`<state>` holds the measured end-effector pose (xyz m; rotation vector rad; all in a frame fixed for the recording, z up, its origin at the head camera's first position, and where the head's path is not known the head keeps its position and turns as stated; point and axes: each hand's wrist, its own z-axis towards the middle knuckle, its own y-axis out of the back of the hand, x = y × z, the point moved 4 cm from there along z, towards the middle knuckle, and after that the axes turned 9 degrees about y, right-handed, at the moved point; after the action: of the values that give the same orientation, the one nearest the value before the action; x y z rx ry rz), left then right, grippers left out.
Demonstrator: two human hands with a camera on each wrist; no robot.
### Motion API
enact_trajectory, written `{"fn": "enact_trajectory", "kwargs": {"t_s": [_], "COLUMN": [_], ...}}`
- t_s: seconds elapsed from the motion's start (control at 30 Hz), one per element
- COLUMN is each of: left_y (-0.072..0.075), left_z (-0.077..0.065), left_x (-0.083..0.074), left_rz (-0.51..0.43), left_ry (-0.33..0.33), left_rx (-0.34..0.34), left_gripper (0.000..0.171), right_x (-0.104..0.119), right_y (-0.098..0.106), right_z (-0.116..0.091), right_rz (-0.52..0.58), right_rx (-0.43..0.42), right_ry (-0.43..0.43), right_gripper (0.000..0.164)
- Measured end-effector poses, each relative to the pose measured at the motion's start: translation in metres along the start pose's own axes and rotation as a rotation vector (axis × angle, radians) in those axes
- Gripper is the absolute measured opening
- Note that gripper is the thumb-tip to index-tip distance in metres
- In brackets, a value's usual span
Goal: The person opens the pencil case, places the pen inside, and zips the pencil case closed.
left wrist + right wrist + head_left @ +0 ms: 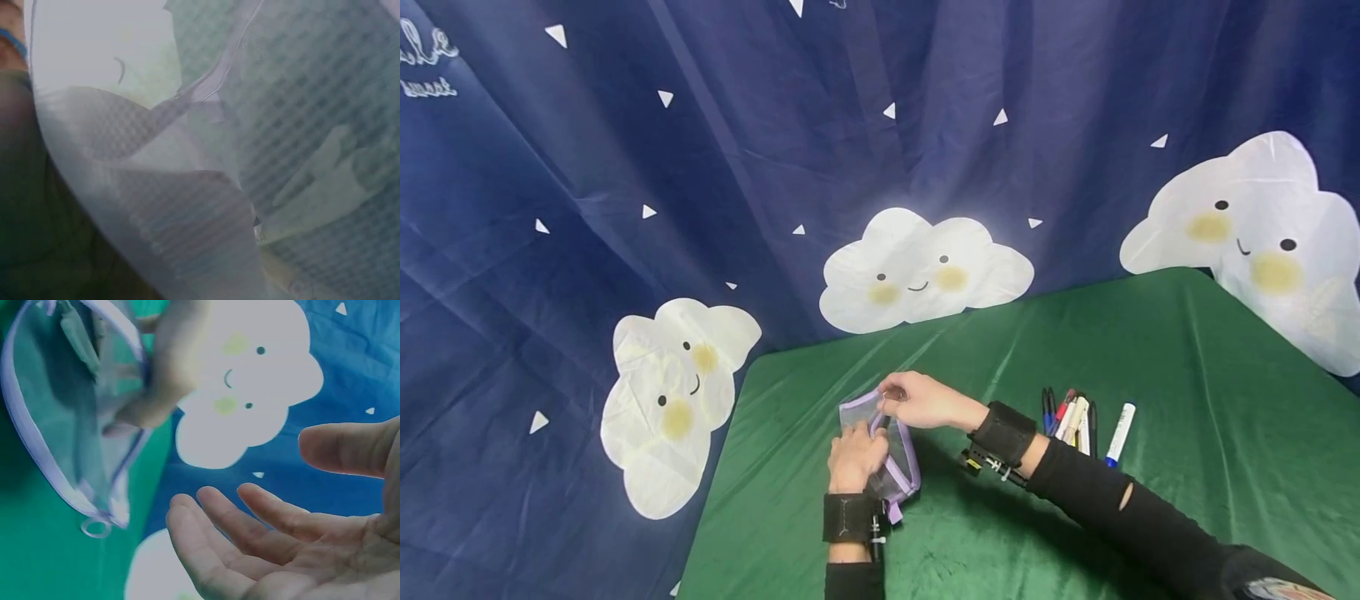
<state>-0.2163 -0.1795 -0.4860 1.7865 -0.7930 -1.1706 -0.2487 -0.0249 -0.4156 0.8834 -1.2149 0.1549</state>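
A see-through mesh zip pouch (897, 471) with lilac edging stands over the green cloth, its mouth open in the right wrist view. My left hand (853, 454) holds it by one side; in the right wrist view the left hand (165, 375) grips the pouch's rim (31, 434). My right hand (917, 400) is at the far end of the pouch in the head view. From the right wrist, the right hand (281, 544) shows its fingers loosely bent and thumb apart, with nothing between them. Mesh (312, 94) fills most of the left wrist view.
Several pens and markers (1071, 421) lie in a bunch on the green cloth (1180, 483), beyond my right wrist. A white marker with a blue cap (1120, 435) lies just right of them. A dark blue curtain (820, 125) with smiling clouds hangs behind.
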Motion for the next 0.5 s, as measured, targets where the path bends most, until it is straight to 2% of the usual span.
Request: {"fn": "enact_trajectory", "kwargs": {"t_s": [0.2,0.5], "left_y": [-0.001,-0.001], "left_z": [0.002,0.002], "left_x": [0.000,0.000], "left_rz": [0.001,0.007], "left_ry": [0.008,0.014], "left_rx": [0.012,0.002], "left_gripper": [0.057,0.057], "right_x": [0.018,0.027], "right_y": [0.022,0.053], "right_z": [-0.017,-0.057], "right_rz": [-0.074,-0.123], "right_rx": [-0.080,-0.206], "right_ry": [0.060,0.127], "right_gripper": [0.041,0.041]}}
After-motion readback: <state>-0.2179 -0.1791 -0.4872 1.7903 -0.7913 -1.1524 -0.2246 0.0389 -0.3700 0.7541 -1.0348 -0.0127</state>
